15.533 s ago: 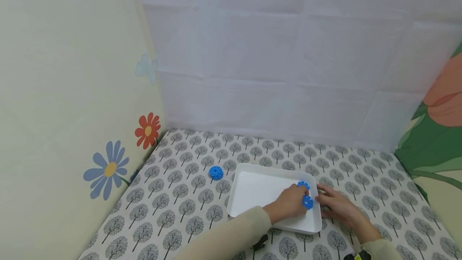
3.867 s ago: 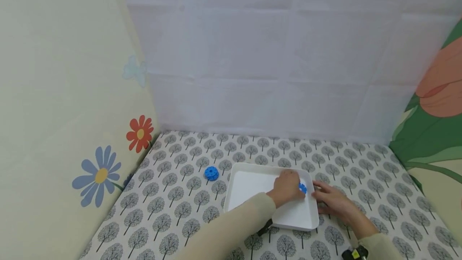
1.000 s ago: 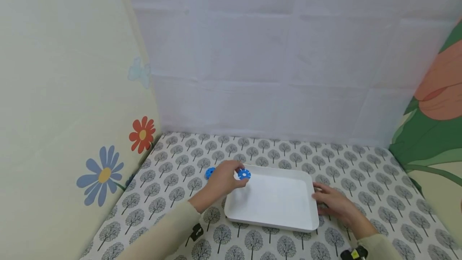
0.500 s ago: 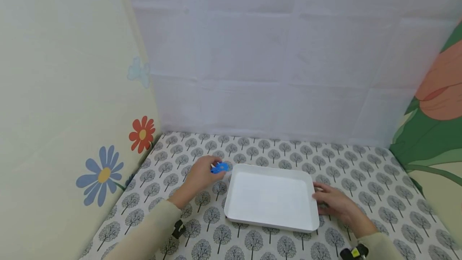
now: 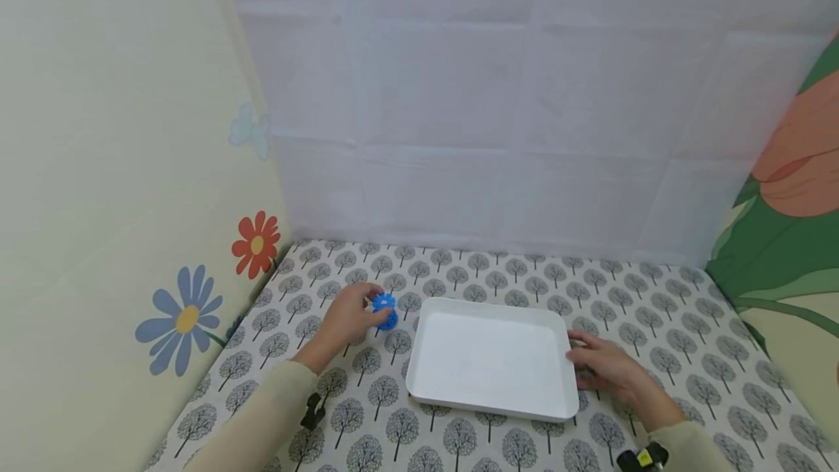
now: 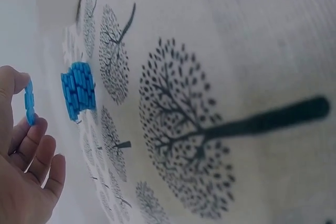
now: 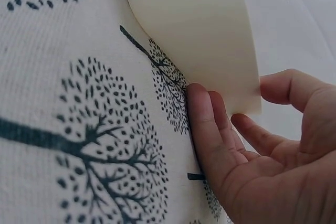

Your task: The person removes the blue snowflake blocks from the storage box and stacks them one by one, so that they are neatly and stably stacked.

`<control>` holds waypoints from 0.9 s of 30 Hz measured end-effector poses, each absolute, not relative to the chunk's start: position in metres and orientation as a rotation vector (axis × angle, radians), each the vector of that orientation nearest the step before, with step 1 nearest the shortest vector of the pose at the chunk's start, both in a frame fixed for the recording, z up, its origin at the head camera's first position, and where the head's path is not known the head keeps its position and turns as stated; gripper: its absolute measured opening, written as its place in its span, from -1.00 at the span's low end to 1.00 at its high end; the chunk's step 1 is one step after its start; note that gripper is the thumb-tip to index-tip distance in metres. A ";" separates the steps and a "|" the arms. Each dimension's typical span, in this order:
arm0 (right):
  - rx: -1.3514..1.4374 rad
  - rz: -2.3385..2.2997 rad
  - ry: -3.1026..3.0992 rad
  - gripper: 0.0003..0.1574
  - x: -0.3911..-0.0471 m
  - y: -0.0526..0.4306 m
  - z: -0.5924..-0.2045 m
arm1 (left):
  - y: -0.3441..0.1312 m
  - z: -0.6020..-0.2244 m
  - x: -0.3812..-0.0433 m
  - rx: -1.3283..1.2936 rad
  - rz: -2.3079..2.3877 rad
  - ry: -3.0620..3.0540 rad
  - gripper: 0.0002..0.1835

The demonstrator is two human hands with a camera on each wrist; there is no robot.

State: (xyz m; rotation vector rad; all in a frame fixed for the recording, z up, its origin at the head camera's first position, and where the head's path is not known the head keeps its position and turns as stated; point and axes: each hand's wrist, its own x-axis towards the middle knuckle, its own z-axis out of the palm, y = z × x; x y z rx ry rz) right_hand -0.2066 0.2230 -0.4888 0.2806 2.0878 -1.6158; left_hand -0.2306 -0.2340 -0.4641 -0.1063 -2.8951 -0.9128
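In the head view my left hand [image 5: 347, 317] pinches a blue notched plastic disc [image 5: 384, 302] between thumb and fingers. Just below it on the cloth is a stack of similar blue discs [image 5: 390, 321], partly overlapped by the held one. The left wrist view shows the held disc [image 6: 30, 103] on edge, apart from the stack [image 6: 79, 92], with the other fingers loosely bent. My right hand [image 5: 609, 368] holds the right end of a white rectangular tray [image 5: 491, 363]. Up close, one fingertip is on the tray's rim [image 7: 252, 45] and other fingers lie against its outer wall, low near the cloth.
A white cloth [image 5: 367, 392] printed with grey trees covers the table. A pale sheet [image 5: 459, 130] hangs behind it. Flower-painted panels [image 5: 186, 319] stand at the left and right sides.
My left hand has lifted the blue disc out of the tray and carried it left, past the tray's edge, to just over the stack. The right hand stays at the tray's right end.
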 end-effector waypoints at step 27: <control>0.269 -1.616 2.101 -0.13 -0.206 0.223 -0.489 | -0.246 -0.485 -0.240 -0.116 -0.920 -2.954 -0.59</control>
